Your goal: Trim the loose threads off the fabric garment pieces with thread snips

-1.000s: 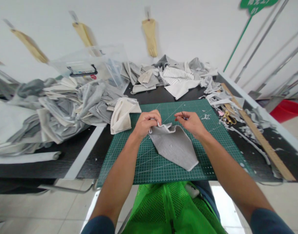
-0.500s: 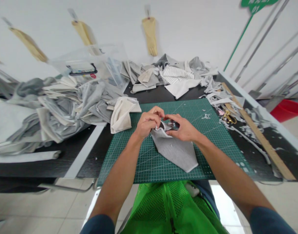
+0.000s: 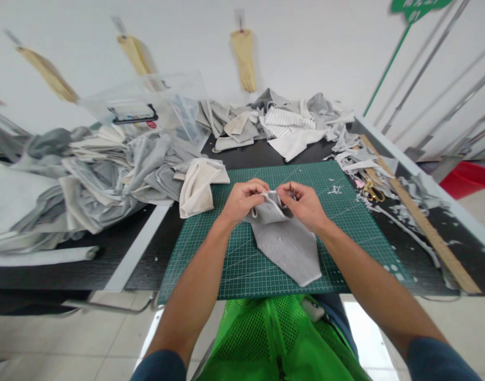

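Observation:
A grey fabric piece [image 3: 288,248] with a pale edge lies partly on the green cutting mat [image 3: 230,264], its upper end lifted and folded. My left hand [image 3: 246,201] is closed, pinching the pale edge on the left. On the other side of the fold, my right hand [image 3: 304,205] pinches the same edge between thumb and fingers. A small dark tool [image 3: 291,189] pokes out at the right hand's fingers; most of it is hidden, so I cannot tell its kind. Between the hands the cloth bunches up.
Heaped grey and cream fabric [image 3: 119,174] covers the left side, with a cream cloth [image 3: 198,185] overlapping the mat. More scraps [image 3: 282,121] lie behind. Gold-handled scissors [image 3: 373,192] and a wooden ruler [image 3: 425,227] are at right. A clear plastic box [image 3: 147,100] stands back left.
My hands have shifted along the fabric's edge, and its upper end is now folded over. The dark tool, plainer in my right hand before, is now mostly covered by the fingers.

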The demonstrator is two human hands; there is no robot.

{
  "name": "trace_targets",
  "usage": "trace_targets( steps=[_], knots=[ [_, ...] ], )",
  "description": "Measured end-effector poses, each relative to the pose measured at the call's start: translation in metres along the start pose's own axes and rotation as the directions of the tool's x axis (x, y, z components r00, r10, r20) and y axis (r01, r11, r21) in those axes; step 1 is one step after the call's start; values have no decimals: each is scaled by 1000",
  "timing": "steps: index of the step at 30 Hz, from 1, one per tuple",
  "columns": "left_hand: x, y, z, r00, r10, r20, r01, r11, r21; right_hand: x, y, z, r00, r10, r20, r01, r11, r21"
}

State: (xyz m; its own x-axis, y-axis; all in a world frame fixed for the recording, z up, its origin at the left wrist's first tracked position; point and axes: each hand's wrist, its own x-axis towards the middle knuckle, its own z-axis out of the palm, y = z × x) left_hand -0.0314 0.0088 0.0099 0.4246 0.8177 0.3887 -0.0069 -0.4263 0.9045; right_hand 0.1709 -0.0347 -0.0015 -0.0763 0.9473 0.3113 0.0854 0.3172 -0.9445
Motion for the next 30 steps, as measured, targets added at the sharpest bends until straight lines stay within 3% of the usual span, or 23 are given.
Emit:
trace_targets(
  steps=[6, 12, 16, 19, 21, 23, 27, 30],
  knots=[
    [-1, -2, 0, 1000, -16, 2, 16, 1000, -23, 3, 1, -1, 997, 51, -58, -44, 992, 122],
    [2, -8, -2, 994, 2, -110, 4, 999, 48, 9, 5, -10, 984, 105, -145, -98, 994, 49],
    [4, -11, -4, 969, 23, -247, 12, 990, 138, 9, 4, -20, 1000, -14, 5, 15, 990, -142],
    [4, -9, -2, 965, 17, -261, 19, 991, 135, 9, 9, -21, 990, -63, 128, 96, 956, -278],
    [4, -8, 1, 965, -3, -263, 30, 995, 99, 11, 16, -19, 988, -53, 144, 104, 920, -378],
    [4, -8, 2, 959, 0, -282, 21, 997, 73, 13, 25, -20, 996, -23, 85, 59, 890, -451],
    [10, -20, -5, 908, 31, -417, -2, 998, 69, 18, 40, -30, 982, 19, -186, -93, 912, -400],
    [12, -36, -16, 868, -55, -494, 127, 985, 114, 23, 51, -42, 964, 65, -258, -172, 893, -417]
  ],
)
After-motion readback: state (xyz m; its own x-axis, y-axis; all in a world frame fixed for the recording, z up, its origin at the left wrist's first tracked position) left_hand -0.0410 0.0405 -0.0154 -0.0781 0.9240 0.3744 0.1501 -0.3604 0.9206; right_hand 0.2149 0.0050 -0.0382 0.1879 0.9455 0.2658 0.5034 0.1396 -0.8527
